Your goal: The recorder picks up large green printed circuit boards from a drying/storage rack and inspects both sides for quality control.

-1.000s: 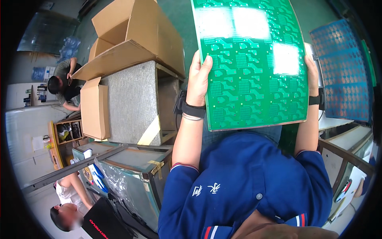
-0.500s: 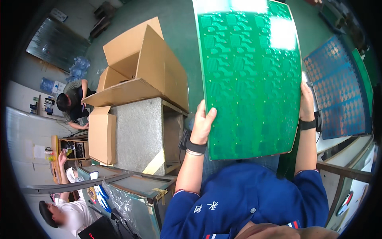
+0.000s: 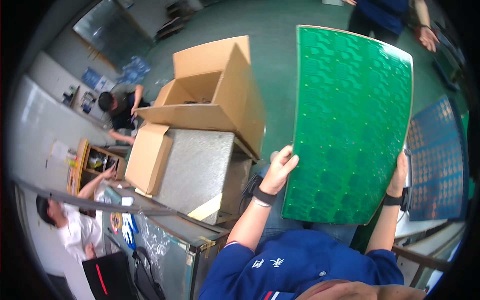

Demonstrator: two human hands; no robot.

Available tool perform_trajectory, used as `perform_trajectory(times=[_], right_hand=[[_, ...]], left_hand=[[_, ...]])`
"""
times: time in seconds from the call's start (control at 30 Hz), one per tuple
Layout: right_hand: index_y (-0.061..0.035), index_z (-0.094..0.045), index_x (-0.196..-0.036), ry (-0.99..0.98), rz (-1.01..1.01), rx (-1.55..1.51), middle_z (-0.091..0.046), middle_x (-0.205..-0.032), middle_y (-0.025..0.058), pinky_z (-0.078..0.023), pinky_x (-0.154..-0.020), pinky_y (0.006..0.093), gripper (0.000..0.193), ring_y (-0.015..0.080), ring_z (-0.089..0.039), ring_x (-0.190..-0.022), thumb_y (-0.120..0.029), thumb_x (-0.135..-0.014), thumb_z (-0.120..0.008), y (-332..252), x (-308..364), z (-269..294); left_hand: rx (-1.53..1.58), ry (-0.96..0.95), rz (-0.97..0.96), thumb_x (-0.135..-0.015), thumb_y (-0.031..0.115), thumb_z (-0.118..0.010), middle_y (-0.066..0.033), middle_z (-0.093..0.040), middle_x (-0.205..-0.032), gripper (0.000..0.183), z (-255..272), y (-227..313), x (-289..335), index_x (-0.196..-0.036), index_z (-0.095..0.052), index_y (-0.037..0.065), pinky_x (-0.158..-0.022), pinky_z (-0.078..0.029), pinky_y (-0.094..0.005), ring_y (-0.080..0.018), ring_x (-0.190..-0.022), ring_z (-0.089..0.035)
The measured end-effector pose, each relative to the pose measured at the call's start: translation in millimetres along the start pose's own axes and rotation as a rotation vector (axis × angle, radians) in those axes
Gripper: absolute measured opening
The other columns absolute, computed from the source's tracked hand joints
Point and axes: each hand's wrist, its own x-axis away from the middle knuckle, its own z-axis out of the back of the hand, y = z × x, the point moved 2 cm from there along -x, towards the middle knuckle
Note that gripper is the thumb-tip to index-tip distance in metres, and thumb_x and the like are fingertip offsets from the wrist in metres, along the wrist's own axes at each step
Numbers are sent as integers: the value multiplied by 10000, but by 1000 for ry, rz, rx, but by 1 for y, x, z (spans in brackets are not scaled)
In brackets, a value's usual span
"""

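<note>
A large green circuit board panel [image 3: 350,130], patterned with repeated raised traces, is held up in front of me by its two long edges. My left hand [image 3: 280,172] grips the left edge near the lower corner, thumb on the face and fingers behind. On the opposite edge, my right hand [image 3: 398,175] is closed, its fingers partly hidden by the panel. Both wrists wear black bands. Just right of my right hand stands a blue panel [image 3: 437,160] with rows of copper-coloured patterns.
An open cardboard box [image 3: 240,100] stands beside a grey-topped table [image 3: 195,165], where a smaller carton [image 3: 148,159] leans. A metal cabinet [image 3: 172,252] is at my lower left. One person [image 3: 122,105] crouches far left, another [image 3: 82,230] sits nearer, and a third [image 3: 382,15] stands beyond the panel.
The view has shifted, so the box and table appear farther right. The green panel sits lower and further right, its glare mostly gone. A person has come into view at the top right.
</note>
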Motion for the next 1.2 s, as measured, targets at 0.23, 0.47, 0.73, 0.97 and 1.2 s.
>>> perform_trajectory(times=[0.23,0.47,0.73,0.97,1.2], right_hand=[[-55,-451,-1237,37,136,72,-538,-1182,72,-443,-908,289,303,151,-523,-1058,-169,-956,-454,11,-9,22],[-62,-394,-1285,-1,371,119,-435,-1316,104,-393,-994,346,341,191,-452,-1190,-123,-953,-439,8,-40,24],[-39,-245,-1400,-147,-133,-365,-305,-1417,155,-330,-1041,354,508,218,-366,-1267,-213,-950,-403,-15,-21,-26],[43,-168,-1411,-185,-11,124,-261,-1450,152,-219,-1071,302,645,197,-302,-1307,-246,-922,-472,-3,-17,-15],[6,-174,-1422,-129,-10,55,-356,-1394,133,-316,-1011,280,631,164,-435,-1199,-181,-911,-494,3,-13,-11]], left_hand=[[-165,81,-178,-885,131,-595,11,-568,-954,218,-4,42,-18,-1071,-532,37,-780,-422,-235,-60,-874,-512],[-850,127,-665,-762,16,-669,-60,-645,-759,58,3,52,-23,-816,-647,26,-642,-487,-285,-171,-703,-615],[-967,211,-625,-726,67,-695,-115,-636,-1091,197,-1,46,-26,-923,-677,64,-932,-445,-360,-277,-1127,-545],[-476,397,-277,-812,45,-642,-143,-584,-1151,447,-1,28,-21,-1227,-490,-16,-833,-486,-284,-170,-1001,-587],[406,135,114,-949,245,-474,-64,-609,-1072,313,25,-12,-14,-1174,-520,32,-759,-517,-276,-141,-885,-602]])
